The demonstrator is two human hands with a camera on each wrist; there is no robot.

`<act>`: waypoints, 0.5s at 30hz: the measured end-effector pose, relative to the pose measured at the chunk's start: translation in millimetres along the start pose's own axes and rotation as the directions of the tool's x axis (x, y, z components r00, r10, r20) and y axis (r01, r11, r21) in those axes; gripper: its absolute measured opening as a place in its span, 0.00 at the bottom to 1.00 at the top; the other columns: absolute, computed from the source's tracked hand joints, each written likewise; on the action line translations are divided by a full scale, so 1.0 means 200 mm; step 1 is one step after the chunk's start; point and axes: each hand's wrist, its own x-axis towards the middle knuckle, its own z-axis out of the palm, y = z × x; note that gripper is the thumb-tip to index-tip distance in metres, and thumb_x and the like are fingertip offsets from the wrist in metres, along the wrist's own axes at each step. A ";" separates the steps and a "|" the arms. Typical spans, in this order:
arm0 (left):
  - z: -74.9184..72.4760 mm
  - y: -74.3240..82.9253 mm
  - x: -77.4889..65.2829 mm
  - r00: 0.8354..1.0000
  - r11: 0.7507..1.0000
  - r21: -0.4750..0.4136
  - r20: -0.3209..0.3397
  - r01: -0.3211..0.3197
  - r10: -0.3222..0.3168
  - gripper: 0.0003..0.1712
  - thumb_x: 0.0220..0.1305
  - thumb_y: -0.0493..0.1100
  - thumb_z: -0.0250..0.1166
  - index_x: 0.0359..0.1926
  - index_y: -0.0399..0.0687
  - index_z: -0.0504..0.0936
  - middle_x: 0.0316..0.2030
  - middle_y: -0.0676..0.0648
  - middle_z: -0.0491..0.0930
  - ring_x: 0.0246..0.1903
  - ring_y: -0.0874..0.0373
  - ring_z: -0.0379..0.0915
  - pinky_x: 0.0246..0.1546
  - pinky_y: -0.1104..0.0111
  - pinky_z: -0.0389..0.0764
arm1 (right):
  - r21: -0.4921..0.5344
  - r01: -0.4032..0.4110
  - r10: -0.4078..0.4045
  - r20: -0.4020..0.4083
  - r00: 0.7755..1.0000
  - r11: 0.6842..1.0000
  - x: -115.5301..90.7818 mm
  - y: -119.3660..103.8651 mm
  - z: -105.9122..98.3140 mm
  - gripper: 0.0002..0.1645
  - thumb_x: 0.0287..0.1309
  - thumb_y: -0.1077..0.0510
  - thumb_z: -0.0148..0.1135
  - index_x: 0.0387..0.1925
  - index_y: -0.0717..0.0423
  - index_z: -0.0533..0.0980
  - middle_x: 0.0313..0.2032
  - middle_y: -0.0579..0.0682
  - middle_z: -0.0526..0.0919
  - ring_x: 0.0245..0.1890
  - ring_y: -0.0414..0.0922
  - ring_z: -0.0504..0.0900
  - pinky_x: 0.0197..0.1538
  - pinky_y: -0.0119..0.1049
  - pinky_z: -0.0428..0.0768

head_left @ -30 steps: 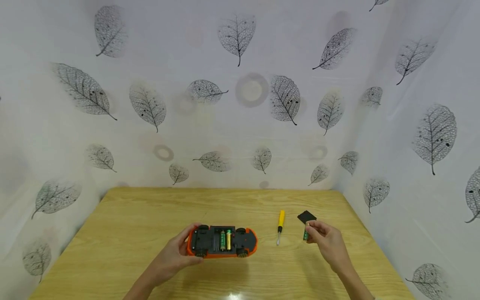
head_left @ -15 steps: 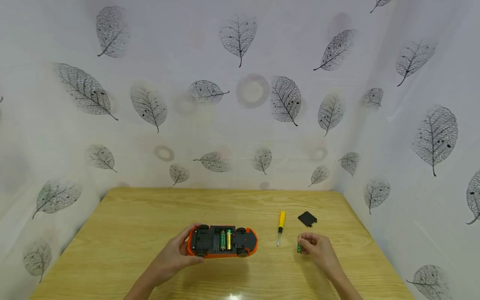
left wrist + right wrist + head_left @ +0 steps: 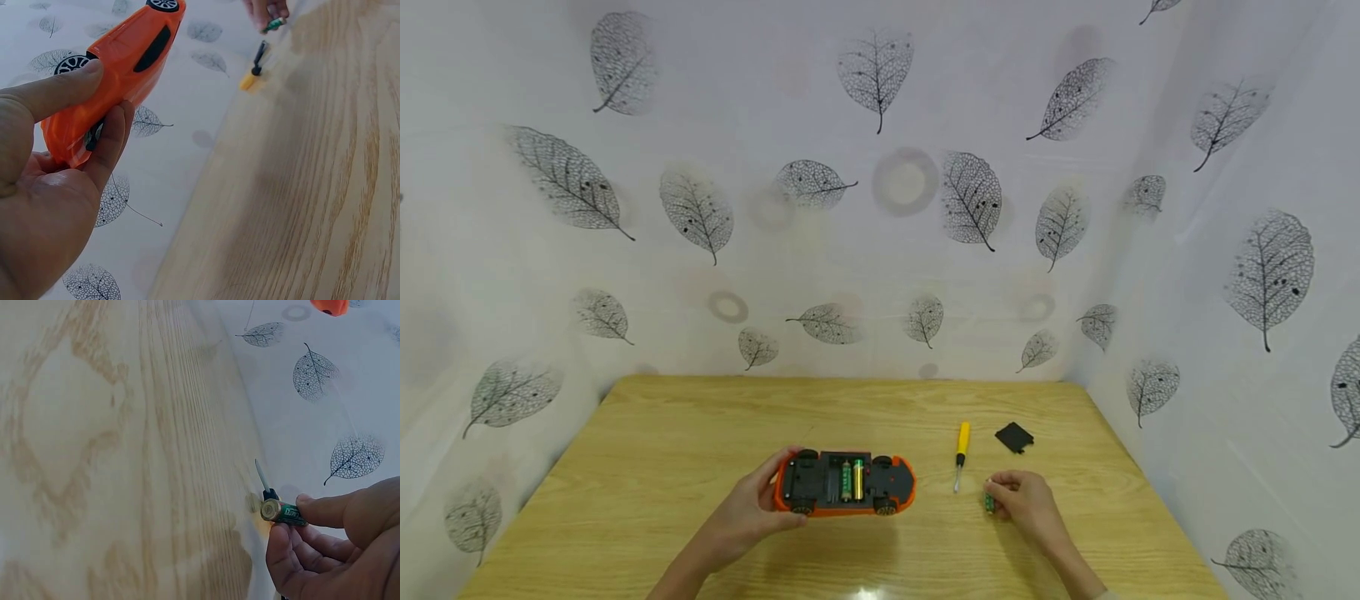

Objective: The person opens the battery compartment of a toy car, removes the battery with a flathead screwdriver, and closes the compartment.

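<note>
Head view shows a big pale cloth wall (image 3: 898,275) with dark leaves on it, past the far edge of the table (image 3: 700,433). The table is yellow wood with wavy lines. Over its surface, about midway between the left and right edges, is an orange toy car (image 3: 128,69). Its black belly and wheels are turned up to me. My left hand (image 3: 747,515) is holding the car by its left end, thumb on one side and fingers on the other. My right hand (image 3: 1030,504) is nearer the right edge, with its thumb and fingers in a pinch. A screwdriver (image 3: 962,442) lies on the surface between the car and my right hand. Its yellow handle is toward the far edge. A flat black piece (image 3: 1015,437) lies nearer the far right corner. Two batteries, one green (image 3: 846,482) and one gold (image 3: 858,482), sit side by side in the car's belly. My right hand is pinching a small green battery (image 3: 289,513), well apart from the car.
</note>
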 end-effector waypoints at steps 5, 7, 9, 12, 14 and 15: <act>0.00 0.00 0.00 1.000 1.000 -0.004 0.008 -0.019 0.019 0.57 0.63 0.29 0.72 0.80 0.30 0.42 0.73 0.20 0.48 0.60 0.52 0.77 0.54 0.59 0.85 | -0.017 -0.010 0.010 -0.009 1.000 1.000 0.01 0.00 0.01 0.10 0.64 0.66 0.69 0.42 0.71 0.84 0.27 0.50 0.86 0.23 0.44 0.83 0.25 0.34 0.84; 0.01 0.00 0.00 1.000 1.000 -0.005 0.010 -0.024 0.024 0.57 0.63 0.28 0.71 0.80 0.30 0.42 0.73 0.20 0.48 0.60 0.54 0.77 0.54 0.60 0.85 | -0.016 -0.014 0.013 -0.013 1.000 1.000 0.02 0.00 0.02 0.10 0.64 0.66 0.69 0.43 0.72 0.84 0.27 0.50 0.85 0.23 0.44 0.83 0.25 0.34 0.84; 0.01 0.00 0.00 1.000 1.000 -0.007 0.011 -0.027 0.027 0.57 0.63 0.28 0.71 0.80 0.30 0.42 0.74 0.20 0.47 0.60 0.55 0.78 0.54 0.60 0.85 | -0.014 -0.013 0.013 -0.013 1.000 1.000 0.02 0.01 0.02 0.11 0.64 0.66 0.69 0.43 0.73 0.83 0.27 0.51 0.85 0.23 0.44 0.83 0.25 0.34 0.84; 0.01 0.00 0.00 1.000 1.000 -0.011 0.009 -0.026 0.026 0.57 0.63 0.28 0.71 0.80 0.30 0.41 0.74 0.20 0.47 0.60 0.56 0.78 0.54 0.60 0.85 | -0.011 -0.017 0.016 -0.018 1.000 1.000 0.03 0.01 0.03 0.11 0.64 0.66 0.69 0.43 0.73 0.83 0.26 0.51 0.84 0.23 0.43 0.82 0.24 0.33 0.84; 0.01 0.00 0.00 1.000 1.000 -0.012 0.010 -0.025 0.025 0.57 0.63 0.28 0.71 0.80 0.30 0.41 0.74 0.20 0.47 0.60 0.56 0.78 0.54 0.60 0.85 | -0.015 -0.017 0.017 -0.021 1.000 1.000 0.03 0.02 0.03 0.10 0.64 0.66 0.68 0.43 0.73 0.82 0.26 0.51 0.84 0.23 0.43 0.82 0.24 0.32 0.84; 0.01 0.00 0.00 1.000 1.000 -0.010 0.010 -0.024 0.024 0.57 0.63 0.28 0.72 0.80 0.30 0.41 0.74 0.20 0.47 0.60 0.56 0.78 0.54 0.60 0.85 | -0.020 -0.017 0.017 -0.026 1.000 1.000 0.04 0.03 0.03 0.10 0.64 0.66 0.68 0.43 0.72 0.83 0.26 0.51 0.84 0.23 0.43 0.82 0.24 0.32 0.83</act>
